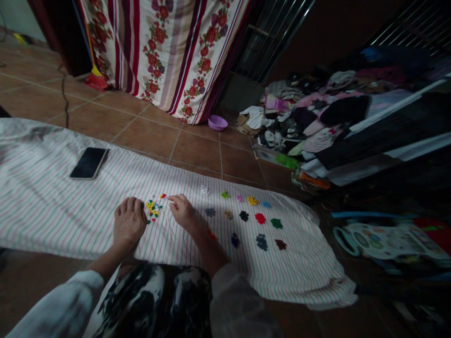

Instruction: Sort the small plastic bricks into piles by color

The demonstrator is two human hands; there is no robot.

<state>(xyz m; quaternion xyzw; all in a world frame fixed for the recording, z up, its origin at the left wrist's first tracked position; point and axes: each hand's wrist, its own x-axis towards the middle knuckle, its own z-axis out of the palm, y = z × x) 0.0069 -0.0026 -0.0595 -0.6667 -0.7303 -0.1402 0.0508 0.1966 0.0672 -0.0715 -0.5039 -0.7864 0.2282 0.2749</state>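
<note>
On a striped cloth (176,244) lies a small mixed pile of coloured pieces (153,209), mostly yellow, green, red and white. My left hand (129,220) rests flat on the cloth at the pile's left edge, fingers stretched out. Just right of the pile, my right hand (181,210) has its thumb and forefinger pinched together; anything between them is too small to make out. Beyond it are several single-colour heaps, among them white (205,190), lime green (225,194), yellow (252,200), black (244,216), red (260,218) and dark green (276,223). My right forearm partly covers an orange heap (212,234).
A phone (89,163) lies on the cloth at the left. Past the far edge, a purple bowl (217,123) and a red broom (96,80) are on the tiled floor near a floral curtain (158,51). Clothes (303,112) are heaped at the right.
</note>
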